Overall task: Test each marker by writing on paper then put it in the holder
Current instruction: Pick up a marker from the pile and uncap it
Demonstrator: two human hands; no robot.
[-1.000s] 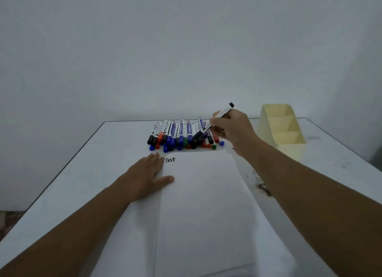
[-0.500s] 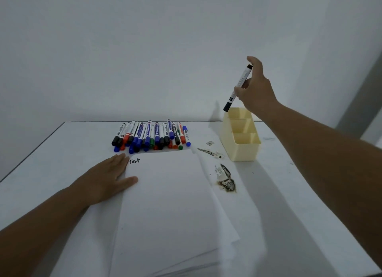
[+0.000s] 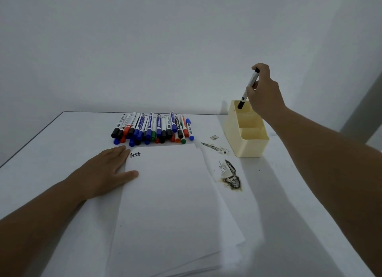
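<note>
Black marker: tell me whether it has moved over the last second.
Yes. The black marker left the marker pile; the right hand now lowers it cap-first into the holder's far compartment.

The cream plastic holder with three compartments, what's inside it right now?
In the cream plastic holder, the right hand is lowering a black-capped white marker cap-first into the far compartment. The middle and near compartments look empty; the near wall hides their floors.

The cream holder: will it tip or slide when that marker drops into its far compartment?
Probably steady: the holder stands flat on the table on a broad base. It looks like light plastic with nothing visible inside, so a knock from the black marker in the right hand might slide it.
</note>
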